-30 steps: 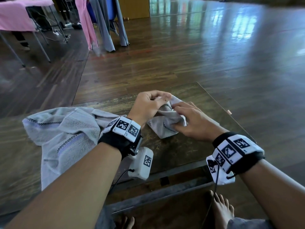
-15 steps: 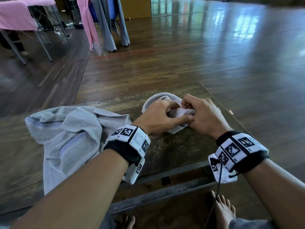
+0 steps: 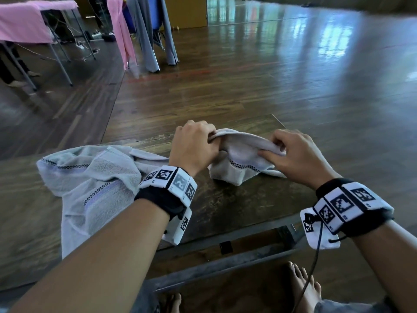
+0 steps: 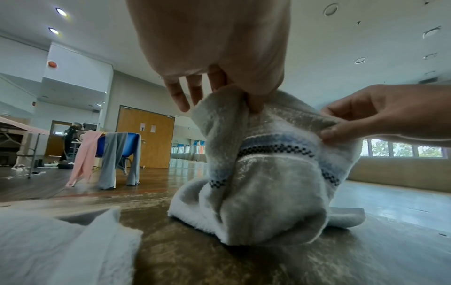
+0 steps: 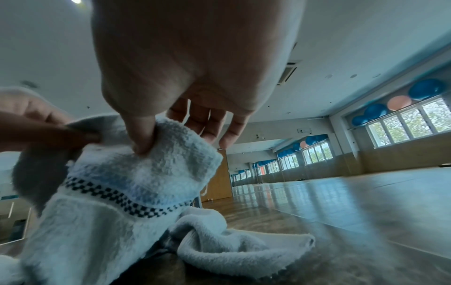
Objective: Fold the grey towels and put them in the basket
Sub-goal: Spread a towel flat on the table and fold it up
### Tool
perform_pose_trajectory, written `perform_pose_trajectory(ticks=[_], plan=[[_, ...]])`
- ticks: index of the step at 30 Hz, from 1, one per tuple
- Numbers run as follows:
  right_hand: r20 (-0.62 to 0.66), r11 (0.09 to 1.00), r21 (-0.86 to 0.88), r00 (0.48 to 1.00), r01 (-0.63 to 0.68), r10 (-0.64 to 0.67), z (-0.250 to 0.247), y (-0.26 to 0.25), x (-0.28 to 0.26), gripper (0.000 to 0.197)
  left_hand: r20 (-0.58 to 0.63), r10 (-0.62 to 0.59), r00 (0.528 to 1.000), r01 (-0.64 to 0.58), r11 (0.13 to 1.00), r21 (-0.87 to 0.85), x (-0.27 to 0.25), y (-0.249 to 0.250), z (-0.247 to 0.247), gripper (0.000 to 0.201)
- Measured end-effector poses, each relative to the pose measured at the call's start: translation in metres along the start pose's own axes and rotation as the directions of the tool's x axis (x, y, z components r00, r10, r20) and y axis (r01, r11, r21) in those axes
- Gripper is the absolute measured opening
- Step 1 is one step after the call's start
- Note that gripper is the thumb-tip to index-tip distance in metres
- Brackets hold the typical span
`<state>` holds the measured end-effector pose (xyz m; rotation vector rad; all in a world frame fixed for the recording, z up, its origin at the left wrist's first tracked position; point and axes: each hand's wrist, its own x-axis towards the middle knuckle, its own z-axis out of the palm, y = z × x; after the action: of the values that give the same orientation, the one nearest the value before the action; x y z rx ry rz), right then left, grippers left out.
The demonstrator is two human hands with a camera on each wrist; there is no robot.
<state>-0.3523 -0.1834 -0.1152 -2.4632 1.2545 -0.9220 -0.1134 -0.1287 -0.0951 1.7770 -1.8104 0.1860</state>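
Small grey terry towel (image 3: 239, 159), soft, light and limp, pinched along its raised top hem between the left hand (image 3: 191, 147) and the right hand (image 3: 293, 154), its lower folds slumped on the wooden table (image 3: 237, 204) beneath both; probably best held at the corners, as slack cloth sags

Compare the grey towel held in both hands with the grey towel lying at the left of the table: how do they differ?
The held towel is pinched along its top edge by the left hand and right hand, its lower part on the table; the left towel lies untouched. The held towel is bunched small; the left towel is spread wider, draping over the table's near edge. Both are grey terry with a black-and-white checked band.
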Motion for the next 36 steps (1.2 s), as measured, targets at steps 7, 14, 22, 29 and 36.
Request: perform_pose_trajectory(ticks=[7,14,22,29,36], plan=[[-0.201,1.000,-0.003,0.979,-0.023,0.022,-0.017,0.019,0.001,0.024,0.103,-0.142,0.985,0.130,0.986,0.108,-0.005,-0.026,-0.012,0.023],[-0.163,0.984,-0.062,0.974,-0.169,0.157,-0.027,0.028,-0.007,0.015,-0.134,-0.238,0.962,0.236,0.971,-0.032,-0.007,-0.050,-0.021,0.026],[-0.023,0.927,0.337,0.983,-0.165,0.184,-0.019,0.029,0.002,0.016,0.230,-0.427,0.874,0.456,0.563,-0.689,-0.011,-0.053,-0.033,0.030],[0.478,0.988,-0.028,0.866,-0.151,0.146,-0.004,0.028,0.005,0.027,0.814,-0.155,0.560,0.666,0.669,-0.331,-0.024,-0.043,-0.022,0.020],[0.267,0.937,-0.129,0.899,-0.325,0.348,0.017,0.039,0.021,0.016,0.523,-0.096,0.847,0.256,0.936,-0.243,-0.009,-0.035,0.007,0.033]])
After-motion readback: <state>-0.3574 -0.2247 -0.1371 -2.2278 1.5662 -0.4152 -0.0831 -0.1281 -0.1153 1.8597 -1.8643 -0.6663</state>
